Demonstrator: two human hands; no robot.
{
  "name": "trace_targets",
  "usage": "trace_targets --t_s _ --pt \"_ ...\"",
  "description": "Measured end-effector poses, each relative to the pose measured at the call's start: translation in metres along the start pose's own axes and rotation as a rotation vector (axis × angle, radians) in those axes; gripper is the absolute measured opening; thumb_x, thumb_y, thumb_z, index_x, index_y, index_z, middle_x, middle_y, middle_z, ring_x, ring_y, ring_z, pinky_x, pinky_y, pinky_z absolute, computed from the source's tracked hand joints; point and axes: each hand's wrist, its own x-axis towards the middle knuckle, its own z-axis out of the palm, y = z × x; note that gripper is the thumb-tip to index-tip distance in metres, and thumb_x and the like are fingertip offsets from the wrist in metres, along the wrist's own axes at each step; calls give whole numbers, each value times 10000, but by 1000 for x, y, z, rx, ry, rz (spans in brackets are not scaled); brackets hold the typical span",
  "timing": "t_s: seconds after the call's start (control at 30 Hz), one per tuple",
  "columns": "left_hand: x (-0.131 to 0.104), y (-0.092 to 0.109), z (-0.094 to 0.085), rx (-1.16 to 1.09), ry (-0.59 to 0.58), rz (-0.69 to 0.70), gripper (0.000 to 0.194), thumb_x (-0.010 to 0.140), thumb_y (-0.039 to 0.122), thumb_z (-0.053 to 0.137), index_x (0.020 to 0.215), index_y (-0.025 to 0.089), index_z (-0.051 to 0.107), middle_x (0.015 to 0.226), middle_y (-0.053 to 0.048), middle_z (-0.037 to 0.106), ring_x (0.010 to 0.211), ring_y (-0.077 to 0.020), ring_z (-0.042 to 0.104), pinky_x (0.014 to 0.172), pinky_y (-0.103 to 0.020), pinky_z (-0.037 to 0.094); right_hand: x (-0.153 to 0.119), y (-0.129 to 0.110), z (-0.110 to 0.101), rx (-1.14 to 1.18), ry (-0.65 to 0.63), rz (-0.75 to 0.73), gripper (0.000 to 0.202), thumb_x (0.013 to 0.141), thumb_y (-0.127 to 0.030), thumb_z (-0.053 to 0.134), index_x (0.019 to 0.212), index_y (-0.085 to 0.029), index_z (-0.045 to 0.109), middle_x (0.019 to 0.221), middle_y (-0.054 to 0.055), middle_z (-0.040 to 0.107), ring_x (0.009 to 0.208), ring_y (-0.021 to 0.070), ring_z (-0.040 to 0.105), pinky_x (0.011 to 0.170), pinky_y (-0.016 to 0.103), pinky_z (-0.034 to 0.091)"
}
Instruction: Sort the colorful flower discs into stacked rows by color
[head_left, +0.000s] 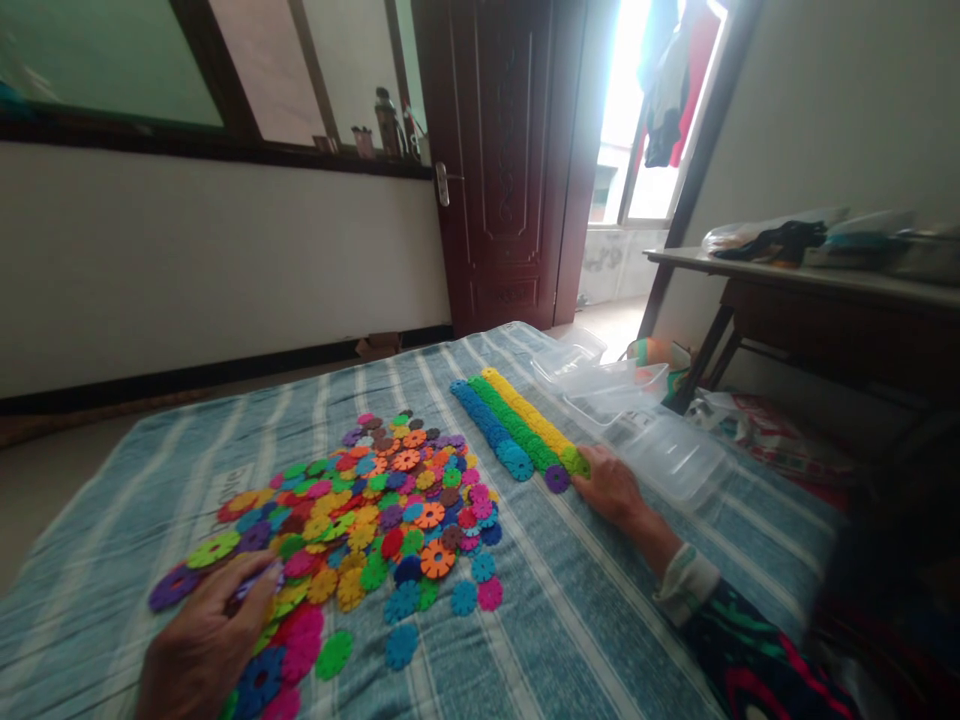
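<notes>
Many flat, notched plastic discs in mixed colours form a pile (375, 500) on the striped cloth. My left hand (214, 625) is at the pile's near left edge, fingers closed round purple discs (264, 578). Right of the pile lie three rows of overlapping discs: a blue row (487, 425), a green row (517, 430) and a yellow row (529, 410). A purple disc (556, 479) lies at the near end of the green row. My right hand (609, 487) has its fingertips on a yellow-green disc (576, 461) at the yellow row's near end.
Clear plastic containers (679, 460) and lids stand on the cloth beyond my right hand. A table (810, 270) with bags on it is at the right. Behind the cloth-covered surface (600, 600) are a dark red door (506, 150) and a wall.
</notes>
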Motion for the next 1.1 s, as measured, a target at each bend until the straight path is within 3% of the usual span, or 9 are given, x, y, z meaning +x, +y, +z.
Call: trace_targets --t_s 0.23,0.63,1.1 --pt "-1 0 0 8 -6 -15 515 680 560 397 890 175 666 1084 -111 702 1006 -268 659 981 -385 483 2 7 0 34 -10 -45 431 803 -281 602 1229 -220 576 1041 62 635 901 190 598 739 249 403" --pt "-3 19 -8 -9 -3 -19 513 673 585 368 847 187 642 1063 -119 705 1017 -278 659 983 -404 490 6 6 3 33 -1 -52 383 817 -289 597 1192 -214 603 1046 63 634 927 187 599 779 243 412" --pt "0 2 0 -25 14 23 435 670 528 435 852 193 644 1047 -101 714 1001 -260 656 1002 -373 465 9 4 1 22 -13 -54 365 824 -281 591 1184 -224 602 1056 56 638 940 180 596 793 240 406"
